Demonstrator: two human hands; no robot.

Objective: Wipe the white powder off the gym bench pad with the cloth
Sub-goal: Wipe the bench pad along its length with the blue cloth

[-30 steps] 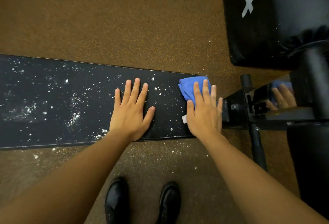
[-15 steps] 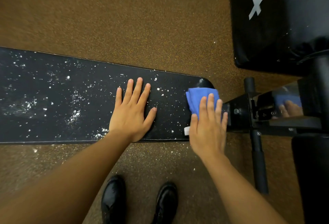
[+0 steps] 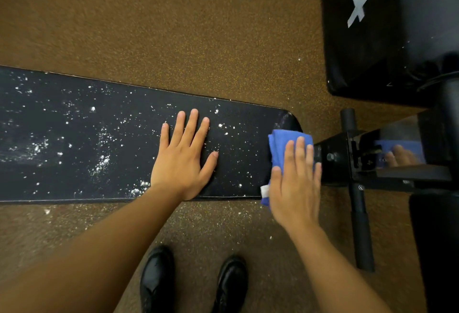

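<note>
A long black bench pad (image 3: 74, 143) runs across the view from the left, speckled with white powder (image 3: 101, 161), thickest toward the left and middle. My left hand (image 3: 182, 156) lies flat on the pad, fingers spread, holding nothing. My right hand (image 3: 295, 183) presses flat on a folded blue cloth (image 3: 282, 141) at the pad's right end, near its front corner. A white tag pokes out from under the palm.
The black metal bench frame (image 3: 347, 161) with a round crossbar (image 3: 360, 213) juts out right of the pad. A large black padded block (image 3: 387, 26) with white lettering stands at the upper right. Brown speckled floor (image 3: 173, 26) surrounds the bench, with powder spilled near my black shoes (image 3: 159, 278).
My right hand has slid the cloth to the right and toward me, to the pad's right end. My left hand has stayed put on the pad.
</note>
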